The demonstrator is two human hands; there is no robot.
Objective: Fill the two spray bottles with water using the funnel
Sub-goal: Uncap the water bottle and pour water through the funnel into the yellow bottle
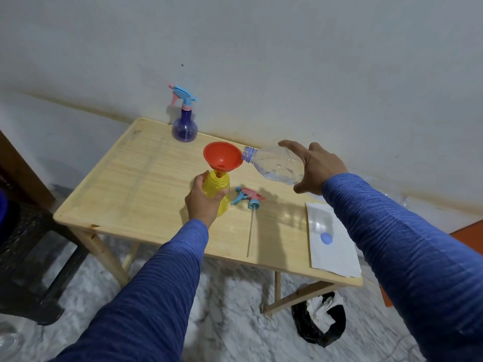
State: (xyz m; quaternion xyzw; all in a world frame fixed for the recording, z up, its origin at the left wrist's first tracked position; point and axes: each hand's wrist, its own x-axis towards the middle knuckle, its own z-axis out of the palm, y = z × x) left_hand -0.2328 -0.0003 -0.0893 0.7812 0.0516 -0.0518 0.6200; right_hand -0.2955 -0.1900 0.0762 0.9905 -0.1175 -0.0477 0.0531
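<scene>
While the left hand [202, 202] grips the yellow spray bottle [217, 193], the right hand [317, 171] grasps the tilted water bottle [274, 165]; keep its mouth over the red funnel [222, 158].

Spray bottles: two, namely one yellow spray bottle [218, 195] with its head removed and one purple spray bottle [184, 128] with its head fitted. Detached spray head [247, 197] with dip tube: one. Orange funnel [223, 158]: one. Clear water bottle [275, 165]: one. Blue bottle cap [326, 238]: one. White paper sheet [337, 253]: one. Wooden surface [136, 178]: one. Hands: two, the left hand [202, 202] and the right hand [318, 169]. Black bag [317, 326] on the floor: one.
</scene>
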